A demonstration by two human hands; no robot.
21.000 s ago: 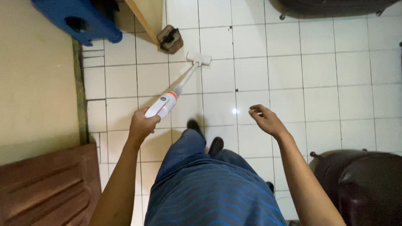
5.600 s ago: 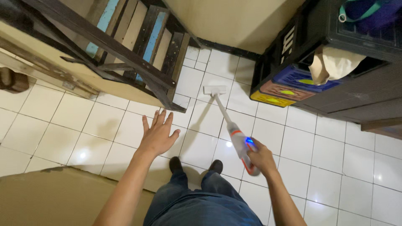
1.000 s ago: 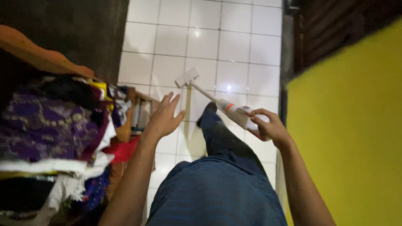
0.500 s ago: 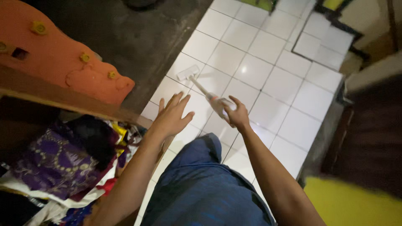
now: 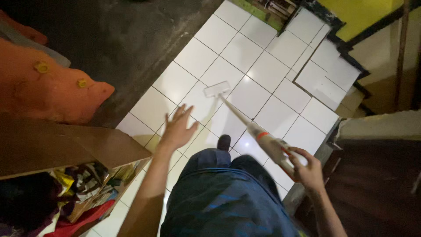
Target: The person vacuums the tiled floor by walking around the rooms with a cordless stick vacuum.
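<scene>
My right hand [image 5: 307, 169] grips the thick white and orange handle of a stick vacuum [image 5: 265, 139]. Its thin pole slants up and left to a flat white floor head [image 5: 217, 89] resting on the white tiled floor [image 5: 258, 70]. My left hand [image 5: 179, 128] hovers open over the tiles with fingers spread, holding nothing, left of the pole. My dark shoe [image 5: 224, 142] and blue trouser legs show below the hands.
A dark concrete floor [image 5: 127, 39] borders the tiles on the left. An orange cushion [image 5: 48, 94] lies above a brown wooden shelf [image 5: 66, 147] stuffed with colourful clothes [image 5: 83, 193]. Dark furniture [image 5: 377, 184] stands at the right, a yellow wall [image 5: 359, 13] at the top right.
The view has swung; the vacuum head now lies further out on the tiles and my right hand has drawn back to the right. My left hand stays open.
</scene>
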